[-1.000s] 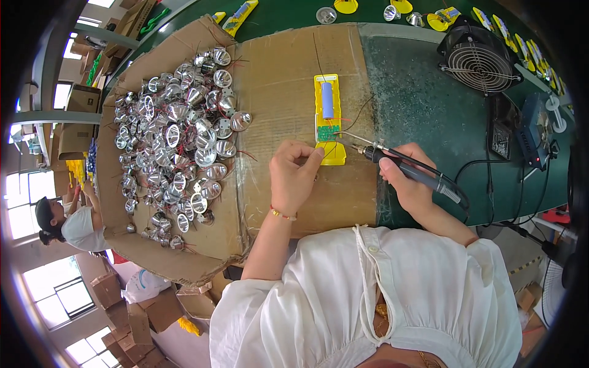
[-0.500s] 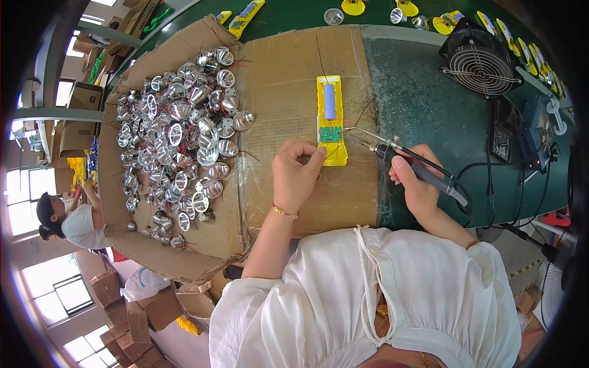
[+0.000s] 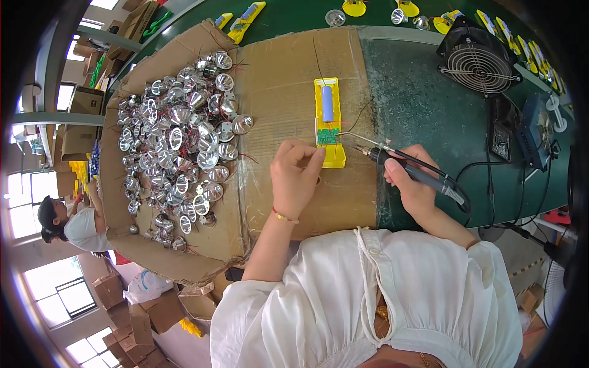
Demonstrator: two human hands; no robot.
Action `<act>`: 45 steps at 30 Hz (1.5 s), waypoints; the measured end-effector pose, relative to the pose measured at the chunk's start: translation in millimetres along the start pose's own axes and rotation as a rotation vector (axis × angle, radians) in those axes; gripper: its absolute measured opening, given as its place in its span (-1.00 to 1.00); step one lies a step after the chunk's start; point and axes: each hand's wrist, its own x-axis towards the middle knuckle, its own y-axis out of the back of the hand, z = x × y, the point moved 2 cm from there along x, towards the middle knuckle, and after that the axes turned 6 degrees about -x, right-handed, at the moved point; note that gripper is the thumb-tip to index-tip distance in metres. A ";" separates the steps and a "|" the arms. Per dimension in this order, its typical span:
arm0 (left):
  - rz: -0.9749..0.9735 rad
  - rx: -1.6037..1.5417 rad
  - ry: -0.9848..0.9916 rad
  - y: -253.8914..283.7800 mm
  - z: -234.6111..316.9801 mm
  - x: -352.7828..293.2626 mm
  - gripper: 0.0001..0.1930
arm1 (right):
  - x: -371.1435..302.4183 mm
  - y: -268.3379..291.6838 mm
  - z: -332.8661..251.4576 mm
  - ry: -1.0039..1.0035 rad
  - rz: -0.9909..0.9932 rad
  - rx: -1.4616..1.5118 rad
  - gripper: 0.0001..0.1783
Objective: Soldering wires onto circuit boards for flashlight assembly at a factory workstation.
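Yellow casing (image 3: pixel 334 159) partly behind left hand (image 3: pixel 296 173)

An assembly workshop: soldering iron (image 3: pixel 423 176), carton (image 3: pixel 161 262) of shiny reflectors (image 3: pixel 207 159), green bench (image 3: pixel 405 80), stacked cardboard boxes (image 3: pixel 126 340).

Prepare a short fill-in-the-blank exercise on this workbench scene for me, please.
The circuit board in the casing is coloured ____.
The right hand holds the soldering iron, whose tip points toward the picture's ____ side.
The reflectors are heaped in an open box made of ____.

Missing words: green; left; cardboard.
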 end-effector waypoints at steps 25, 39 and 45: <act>-0.084 0.172 0.053 3.4 3.1 12.5 -0.86 | 9.5 10.1 0.1 -0.014 0.037 0.125 -0.87; -0.337 0.334 0.217 -2.0 23.1 76.4 -0.81 | 21.6 49.9 22.8 -0.079 0.210 0.102 -0.86; -0.025 0.472 -0.225 -24.9 6.6 257.5 -0.71 | 21.5 44.5 26.9 -0.086 0.195 -0.016 -0.85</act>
